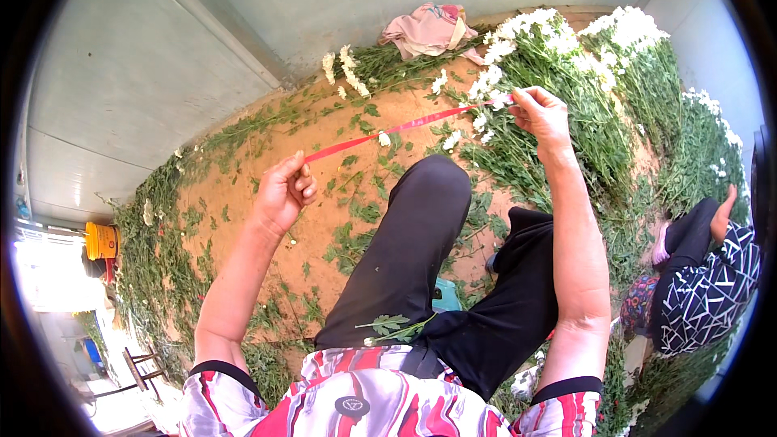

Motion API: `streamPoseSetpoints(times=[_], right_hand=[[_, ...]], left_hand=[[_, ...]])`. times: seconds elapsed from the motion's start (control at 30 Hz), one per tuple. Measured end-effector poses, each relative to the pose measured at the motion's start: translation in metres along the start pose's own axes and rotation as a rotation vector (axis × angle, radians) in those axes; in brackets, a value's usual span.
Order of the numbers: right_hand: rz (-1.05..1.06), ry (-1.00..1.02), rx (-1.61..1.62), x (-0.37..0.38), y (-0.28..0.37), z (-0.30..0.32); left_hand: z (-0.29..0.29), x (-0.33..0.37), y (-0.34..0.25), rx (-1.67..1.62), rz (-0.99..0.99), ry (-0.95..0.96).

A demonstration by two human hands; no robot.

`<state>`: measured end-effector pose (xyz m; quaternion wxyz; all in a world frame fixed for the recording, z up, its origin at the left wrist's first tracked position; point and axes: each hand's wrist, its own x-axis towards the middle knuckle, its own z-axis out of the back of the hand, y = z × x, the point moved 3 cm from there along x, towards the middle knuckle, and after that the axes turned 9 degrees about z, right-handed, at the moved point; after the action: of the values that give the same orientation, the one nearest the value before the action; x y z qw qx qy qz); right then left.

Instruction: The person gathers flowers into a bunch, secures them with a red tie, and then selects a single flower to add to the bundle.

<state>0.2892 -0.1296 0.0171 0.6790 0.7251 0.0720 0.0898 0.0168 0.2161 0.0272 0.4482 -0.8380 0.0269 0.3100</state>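
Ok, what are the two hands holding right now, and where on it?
A red ribbon, stretched taut between both hands: the left hand pinches one end, the right hand pinches the other end, above the white flowers.

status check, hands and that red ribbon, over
Left hand and right hand each pinch an end of the red ribbon, stretched taut between them. White flowers heaped behind. Nothing across the ribbon.
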Motion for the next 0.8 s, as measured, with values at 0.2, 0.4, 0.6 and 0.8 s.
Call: streamPoseSetpoints(times=[0.2, 0.4, 0.6, 0.8], right_hand=[[0.123, -0.137, -0.142, 0.015, -0.010, 0.027], [0.222, -0.238, -0.651, 0.010, -0.007, 0.081], [0.118, -0.236, -0.414, -0.020, 0.006, 0.190], [-0.080, -0.351, -0.667, -0.110, -0.066, 0.303]], left_hand=[[-0.064, -0.037, 0.007, 0.260, -0.125, 0.124], [-0.145, -0.076, 0.012, 0.961, -0.334, 0.360], [-0.226, -0.064, 0.017, 1.504, -0.727, 0.711], [-0.327, -0.051, 0.042, 1.560, -1.113, 1.129]])
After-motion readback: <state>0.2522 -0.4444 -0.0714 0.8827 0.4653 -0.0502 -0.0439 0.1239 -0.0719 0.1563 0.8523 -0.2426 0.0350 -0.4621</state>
